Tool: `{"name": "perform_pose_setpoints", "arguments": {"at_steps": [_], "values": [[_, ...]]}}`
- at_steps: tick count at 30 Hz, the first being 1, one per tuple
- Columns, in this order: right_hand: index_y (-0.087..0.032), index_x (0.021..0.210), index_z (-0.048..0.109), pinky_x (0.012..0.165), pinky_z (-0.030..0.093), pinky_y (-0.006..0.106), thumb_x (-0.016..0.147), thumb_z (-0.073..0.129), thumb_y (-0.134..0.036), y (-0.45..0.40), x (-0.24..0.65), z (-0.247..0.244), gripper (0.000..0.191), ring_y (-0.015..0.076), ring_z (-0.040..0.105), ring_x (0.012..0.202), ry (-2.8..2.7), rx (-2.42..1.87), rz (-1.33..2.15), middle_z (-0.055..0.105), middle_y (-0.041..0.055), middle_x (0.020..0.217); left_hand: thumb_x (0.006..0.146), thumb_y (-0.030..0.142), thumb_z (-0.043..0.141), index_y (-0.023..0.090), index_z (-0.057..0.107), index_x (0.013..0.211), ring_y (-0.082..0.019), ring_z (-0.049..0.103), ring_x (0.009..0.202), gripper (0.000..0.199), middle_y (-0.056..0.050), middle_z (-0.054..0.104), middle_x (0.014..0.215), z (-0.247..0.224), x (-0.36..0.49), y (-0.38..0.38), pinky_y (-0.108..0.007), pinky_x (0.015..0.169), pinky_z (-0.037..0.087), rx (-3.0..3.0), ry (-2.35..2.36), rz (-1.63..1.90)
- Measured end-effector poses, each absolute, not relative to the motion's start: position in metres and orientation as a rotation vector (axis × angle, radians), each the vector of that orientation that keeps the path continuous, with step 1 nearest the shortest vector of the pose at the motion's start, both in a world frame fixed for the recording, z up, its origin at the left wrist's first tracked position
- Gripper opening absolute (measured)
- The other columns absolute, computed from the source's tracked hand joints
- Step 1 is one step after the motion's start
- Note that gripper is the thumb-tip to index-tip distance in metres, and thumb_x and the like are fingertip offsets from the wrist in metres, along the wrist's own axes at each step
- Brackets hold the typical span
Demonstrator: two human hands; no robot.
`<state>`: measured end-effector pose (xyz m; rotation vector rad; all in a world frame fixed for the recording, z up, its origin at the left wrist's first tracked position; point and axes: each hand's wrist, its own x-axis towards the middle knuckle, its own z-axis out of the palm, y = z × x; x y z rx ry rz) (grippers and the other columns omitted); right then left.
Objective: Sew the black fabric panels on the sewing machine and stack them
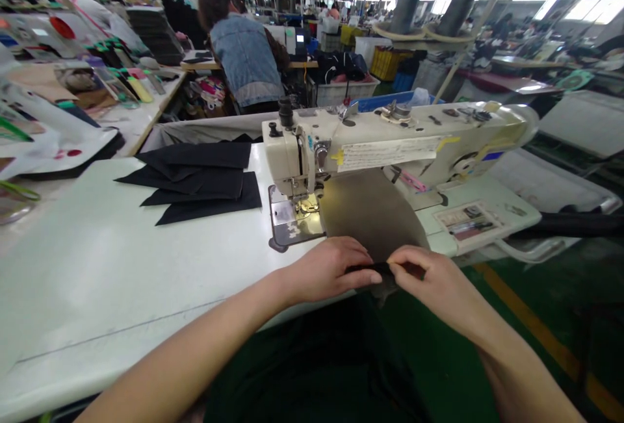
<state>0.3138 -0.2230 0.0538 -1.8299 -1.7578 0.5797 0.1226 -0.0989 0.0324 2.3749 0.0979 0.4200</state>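
A grey-brown fabric piece (373, 208) lies on the sewing machine bed, its near end hanging at the table's front edge. My left hand (336, 269) is closed on that near edge, thumb below and fingers on top. Close beside it, my right hand (425, 273) pinches the same edge between thumb and fingertips. A dark strip (383, 268) shows between the two hands; whether it is separate or a folded edge I cannot tell. The sewing machine (400, 143) stands just beyond, its lit needle area (306, 205) left of the fabric.
Several black fabric pieces (205, 179) lie in an overlapping stack left of the needle. The white table (121, 280) stretches left. Grey thread cones (407, 0) stand behind the machine. A person in a denim vest (248, 59) bends over another station. A metal rail (531, 254) juts out at right.
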Motion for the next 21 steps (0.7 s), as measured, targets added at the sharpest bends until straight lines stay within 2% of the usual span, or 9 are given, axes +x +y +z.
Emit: {"name": "perform_pose_setpoints", "arguments": {"at_steps": [3,5,8,9,11,13,16,19,21], "values": [[-0.023,0.085,0.065,0.083,0.051,0.034,0.091,0.05,-0.018,-0.222,0.307,0.051,0.018,0.0189,0.067,0.089,-1.878,-1.64,0.24,0.071,0.0023,0.09,0.1,0.029,0.058,0.013,0.074,0.103,-0.023,0.068,0.097,0.023,-0.012,0.073,0.099,0.028,0.13,-0.101,-0.033,0.09,0.053,2.44,0.211,0.466],[-0.022,0.1,0.066,0.09,0.051,0.04,0.091,0.057,-0.023,-0.222,0.307,0.048,0.013,0.0224,0.067,0.1,-1.938,-1.581,0.094,0.073,0.0054,0.103,0.098,0.019,0.054,0.014,0.072,0.11,-0.024,0.068,0.102,0.022,-0.012,0.073,0.107,0.027,0.13,-0.101,-0.035,0.092,0.053,2.458,0.248,0.542],[-0.021,0.128,0.059,0.097,0.052,0.048,0.084,0.07,-0.032,-0.224,0.319,0.043,0.047,0.0279,0.066,0.113,-1.928,-1.644,0.012,0.069,0.0099,0.126,0.098,0.013,0.044,0.015,0.065,0.125,-0.024,0.065,0.118,0.034,-0.014,0.07,0.124,0.039,0.113,-0.101,-0.039,0.104,0.051,2.442,0.197,0.726],[-0.022,0.128,0.059,0.099,0.052,0.05,0.084,0.07,-0.03,-0.224,0.325,0.041,0.046,0.0281,0.066,0.115,-1.926,-1.634,0.002,0.069,0.0095,0.128,0.099,0.012,0.042,0.015,0.062,0.129,-0.023,0.063,0.123,0.037,-0.015,0.069,0.129,0.047,0.101,-0.101,-0.04,0.108,0.049,2.439,0.167,0.782],[-0.026,0.118,0.065,0.102,0.051,0.05,0.088,0.062,-0.022,-0.223,0.334,0.04,0.03,0.0259,0.068,0.114,-1.948,-1.539,-0.007,0.072,0.006,0.123,0.1,0.012,0.04,0.017,0.058,0.136,-0.023,0.058,0.132,0.041,-0.014,0.067,0.134,0.064,0.069,-0.105,-0.042,0.115,0.043,2.475,0.088,0.789],[-0.028,0.11,0.069,0.103,0.052,0.048,0.091,0.057,-0.016,-0.219,0.334,0.04,0.026,0.0238,0.069,0.114,-1.989,-1.414,0.043,0.075,0.0037,0.117,0.1,0.015,0.044,0.021,0.052,0.144,-0.025,0.053,0.138,0.045,-0.011,0.063,0.14,0.078,0.03,-0.112,-0.044,0.117,0.042,2.543,0.123,0.736],[-0.028,0.112,0.07,0.099,0.056,0.042,0.091,0.059,-0.015,-0.212,0.308,0.034,0.027,0.0229,0.069,0.117,-2.062,-1.235,0.27,0.076,0.0055,0.118,0.101,0.019,0.046,0.032,0.053,0.145,-0.025,0.06,0.131,0.046,-0.005,0.065,0.139,0.081,-0.031,-0.13,-0.042,0.113,0.047,2.524,0.434,0.537],[-0.023,0.11,0.07,0.103,0.054,0.04,0.088,0.056,-0.007,-0.207,0.268,0.022,0.031,0.0217,0.065,0.122,-2.144,-1.106,0.554,0.075,0.0064,0.12,0.101,0.024,0.048,0.036,0.06,0.139,-0.024,0.065,0.124,0.041,-0.004,0.067,0.137,0.066,-0.085,-0.152,-0.038,0.107,0.053,2.402,0.736,0.342],[-0.024,0.107,0.071,0.106,0.051,0.04,0.081,0.05,0.001,-0.205,0.247,0.016,0.041,0.0203,0.064,0.124,-2.154,-1.091,0.736,0.075,0.0043,0.119,0.099,0.031,0.053,0.038,0.066,0.131,-0.024,0.07,0.114,0.036,-0.003,0.072,0.128,0.053,-0.109,-0.163,-0.033,0.099,0.057,2.289,0.919,0.295]]}}
